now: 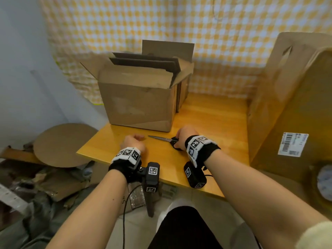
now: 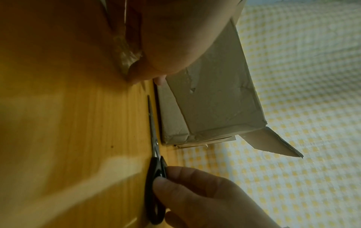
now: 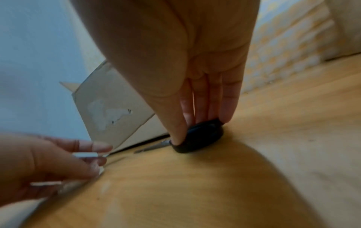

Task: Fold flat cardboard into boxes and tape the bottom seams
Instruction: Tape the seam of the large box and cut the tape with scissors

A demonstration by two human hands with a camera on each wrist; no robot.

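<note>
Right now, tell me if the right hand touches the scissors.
Touching. The right wrist view shows the right hand with fingers on the black handle of the scissors.

Seen from head height, looking forward and down across the surface (image 1: 212, 123); from each wrist, close and low along the fingers (image 3: 197, 106). Shared by all 3: scissors (image 1: 166, 140) and open box (image 1: 142, 106).

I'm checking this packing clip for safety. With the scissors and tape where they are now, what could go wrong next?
1. The scissors lie flat on the table, tip aimed toward the left hand. The right hand pinches only the black handles, so a quick lift might swing the blade near those fingers.
2. The left hand seems to hold clear tape; loose tape could fold on itself or stick to the table.
</note>
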